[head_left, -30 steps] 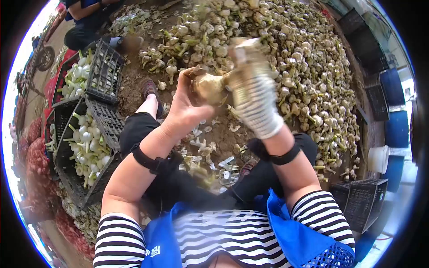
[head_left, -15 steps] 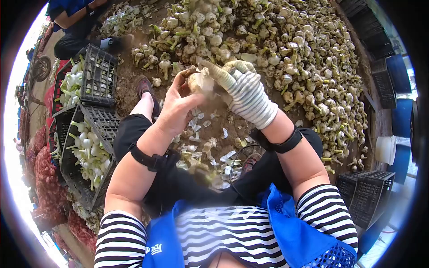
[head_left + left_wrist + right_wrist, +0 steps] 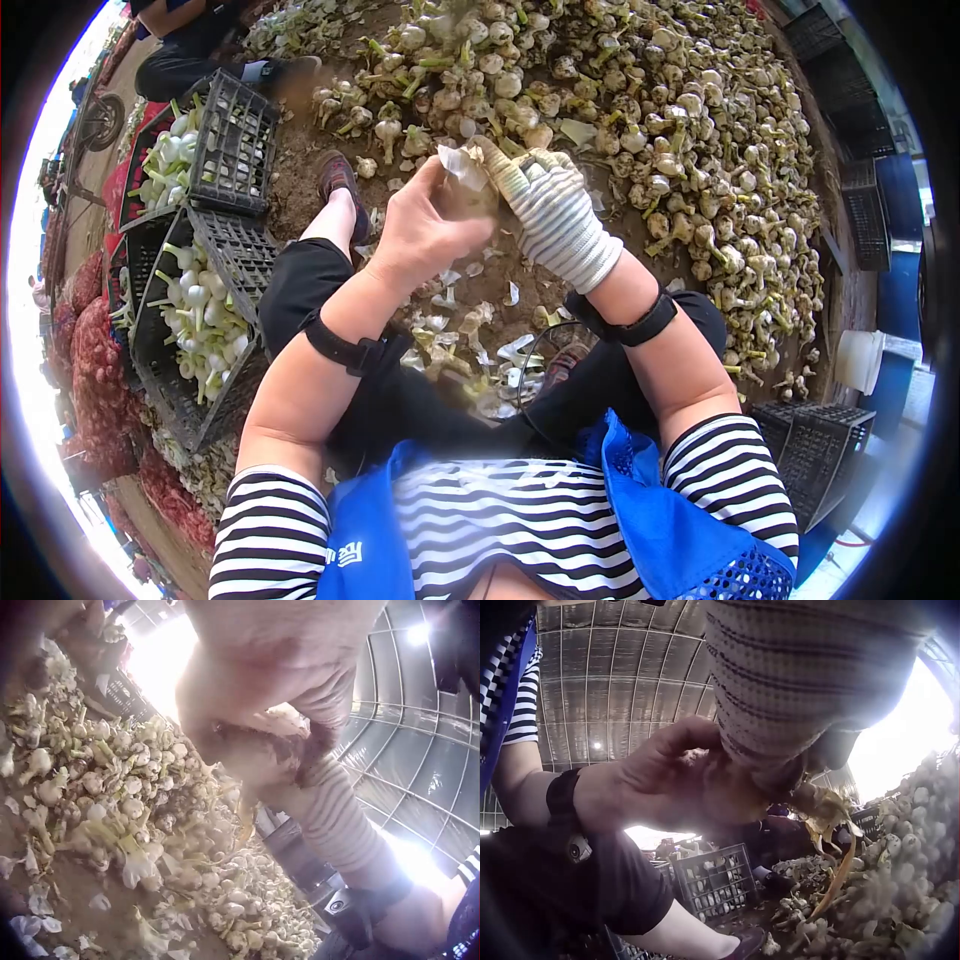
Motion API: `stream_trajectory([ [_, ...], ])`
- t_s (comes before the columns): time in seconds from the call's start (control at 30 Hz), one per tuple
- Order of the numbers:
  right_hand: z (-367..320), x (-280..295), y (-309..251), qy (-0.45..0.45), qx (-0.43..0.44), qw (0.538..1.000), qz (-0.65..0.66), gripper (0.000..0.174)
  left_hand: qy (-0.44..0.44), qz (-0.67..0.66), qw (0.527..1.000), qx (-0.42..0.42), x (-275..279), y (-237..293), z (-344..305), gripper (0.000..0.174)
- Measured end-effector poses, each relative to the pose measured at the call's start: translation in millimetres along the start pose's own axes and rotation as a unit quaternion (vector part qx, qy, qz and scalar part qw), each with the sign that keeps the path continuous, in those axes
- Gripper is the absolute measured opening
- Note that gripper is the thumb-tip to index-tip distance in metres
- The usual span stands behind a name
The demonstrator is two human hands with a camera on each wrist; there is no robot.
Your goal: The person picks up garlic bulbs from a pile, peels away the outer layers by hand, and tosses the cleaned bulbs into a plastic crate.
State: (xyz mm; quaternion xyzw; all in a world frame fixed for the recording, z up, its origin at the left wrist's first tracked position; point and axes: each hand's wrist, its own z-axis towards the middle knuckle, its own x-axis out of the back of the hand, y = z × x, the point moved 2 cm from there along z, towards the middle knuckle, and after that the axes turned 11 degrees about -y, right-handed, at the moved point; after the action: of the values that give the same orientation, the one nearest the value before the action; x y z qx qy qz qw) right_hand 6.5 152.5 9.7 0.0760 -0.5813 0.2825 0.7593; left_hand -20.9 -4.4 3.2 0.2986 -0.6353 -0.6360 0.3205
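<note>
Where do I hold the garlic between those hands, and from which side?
I'd cup the round body of the garlic bulb from its left, thumb and fingers around it, as the bare left hand does. It looks fat and round there. The other end, by the gloved right hand, has floppy dry leaves that might tear.

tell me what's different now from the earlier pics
The gloved right hand, extended and blurred at first, has drawn back, its fingers now curled at the garlic bulb. A pale skin flap now sticks out there. The left hand still grips the bulb; garlic heap and crates stayed put.
</note>
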Motion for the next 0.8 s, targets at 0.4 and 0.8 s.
stream_trajectory([
  [0.4, 21, 10, 13, 0.249, -0.148, 0.917, 0.274, 0.04, 0.019, -0.412, 0.904, 0.114, -8, 2, 7, 0.048],
  [0.8, 16, 2, 5, 0.149, -0.191, 0.621, 0.745, 0.026, 0.051, -0.393, 0.918, -0.013, -14, 12, 8, 0.051],
])
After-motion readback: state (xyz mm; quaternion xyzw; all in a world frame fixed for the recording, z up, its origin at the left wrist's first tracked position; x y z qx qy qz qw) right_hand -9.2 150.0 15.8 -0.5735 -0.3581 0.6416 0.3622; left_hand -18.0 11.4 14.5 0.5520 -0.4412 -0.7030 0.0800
